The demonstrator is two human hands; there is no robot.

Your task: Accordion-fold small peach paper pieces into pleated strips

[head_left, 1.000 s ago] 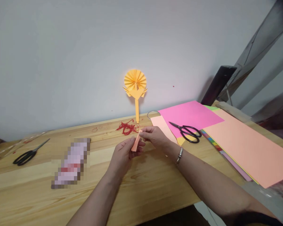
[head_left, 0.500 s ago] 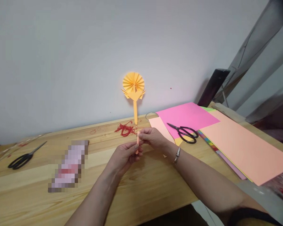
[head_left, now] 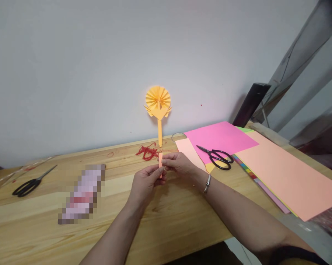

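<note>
Both of my hands pinch a small folded strip of peach paper above the middle of the wooden table. My left hand grips its lower part with fingers closed. My right hand, with a bracelet on the wrist, holds its upper part from the right. The strip stands nearly upright and narrow between my fingertips. Just behind my hands lies a tangle of red thread.
An orange pleated paper fan on a stick leans on the wall. Black scissors lie on pink and peach sheets at right. More scissors rest far left, near a blurred pack.
The peach strip has gone from a flat, tilted piece to a narrower, upright fold between my fingertips. My hands stayed in nearly the same place.
</note>
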